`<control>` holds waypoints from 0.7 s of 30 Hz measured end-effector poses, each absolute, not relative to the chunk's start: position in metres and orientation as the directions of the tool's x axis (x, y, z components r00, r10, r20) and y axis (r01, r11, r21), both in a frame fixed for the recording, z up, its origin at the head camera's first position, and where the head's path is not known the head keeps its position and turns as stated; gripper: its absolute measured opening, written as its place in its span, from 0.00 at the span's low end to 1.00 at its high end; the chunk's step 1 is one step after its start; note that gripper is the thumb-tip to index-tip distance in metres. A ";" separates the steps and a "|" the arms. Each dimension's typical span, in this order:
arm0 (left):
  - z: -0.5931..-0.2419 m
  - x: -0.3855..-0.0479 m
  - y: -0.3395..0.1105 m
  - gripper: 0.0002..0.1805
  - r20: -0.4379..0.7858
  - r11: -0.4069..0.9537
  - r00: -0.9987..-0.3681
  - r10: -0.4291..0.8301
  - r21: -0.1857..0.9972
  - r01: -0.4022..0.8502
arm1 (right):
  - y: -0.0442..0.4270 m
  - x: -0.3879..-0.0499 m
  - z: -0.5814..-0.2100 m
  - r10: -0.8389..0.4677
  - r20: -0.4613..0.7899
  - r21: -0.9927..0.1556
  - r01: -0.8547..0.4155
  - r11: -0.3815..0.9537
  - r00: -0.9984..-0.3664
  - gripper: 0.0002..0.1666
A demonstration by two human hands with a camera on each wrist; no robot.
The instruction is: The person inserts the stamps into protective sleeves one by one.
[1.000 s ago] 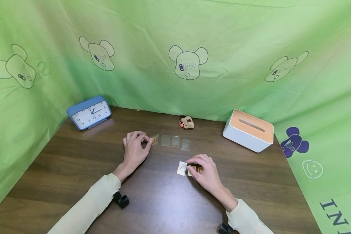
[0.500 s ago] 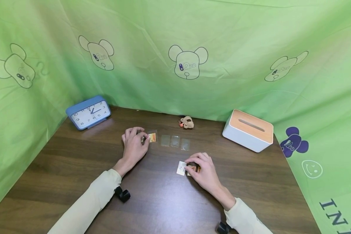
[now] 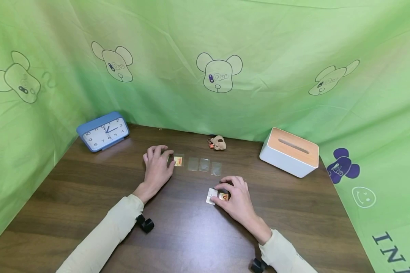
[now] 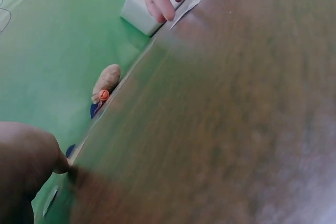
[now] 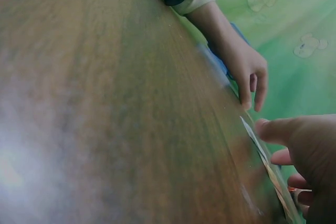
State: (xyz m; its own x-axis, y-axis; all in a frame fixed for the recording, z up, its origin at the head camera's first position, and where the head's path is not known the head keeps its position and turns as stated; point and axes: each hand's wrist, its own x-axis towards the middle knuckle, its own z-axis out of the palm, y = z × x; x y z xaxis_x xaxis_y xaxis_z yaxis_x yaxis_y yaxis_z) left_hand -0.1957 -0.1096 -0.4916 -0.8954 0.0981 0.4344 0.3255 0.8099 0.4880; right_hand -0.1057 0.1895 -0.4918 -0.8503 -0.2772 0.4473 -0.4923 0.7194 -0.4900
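In the head view my left hand (image 3: pixel 158 168) rests on the table just left of a small yellow-orange card in a clear sleeve (image 3: pixel 178 161). Its thumb and index finger stand apart; whether they touch the sleeve's edge cannot be made out. My right hand (image 3: pixel 238 201) reaches over a small white card (image 3: pixel 211 196), the thumb lying over that card's right side and the index finger apart from it. Beneath its arched fingers shows an orange-patterned card (image 3: pixel 223 196). Several clear sleeves (image 3: pixel 193 164) lie in a row between the hands. The left wrist view shows only table near the left fingers.
A blue clock (image 3: pixel 104 131) stands at the back left. The tan animal-shaped charm (image 3: pixel 219 143) with a red bell lies near the back edge. At the back right is a white tissue box (image 3: pixel 289 152) with a wooden lid. Green printed cloth (image 3: pixel 157 102) surrounds the table.
The sleeved card has come down flat and my left fingers have parted from their pinch on it. My right hand has shifted slightly left, its thumb now over the white card.
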 end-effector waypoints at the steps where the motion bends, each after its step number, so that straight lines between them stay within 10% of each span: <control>1: -0.492 -0.196 -0.110 0.13 0.440 0.815 -0.892 0.107 0.475 0.332 | 0.190 -0.106 -0.492 -0.276 0.443 -0.490 -0.488 0.722 -0.853 0.20; 21: -0.491 -0.193 -0.109 0.13 0.452 0.794 -0.873 0.187 0.454 0.405 | 0.187 -0.107 -0.493 -0.262 0.452 -0.548 -0.497 0.673 -0.853 0.22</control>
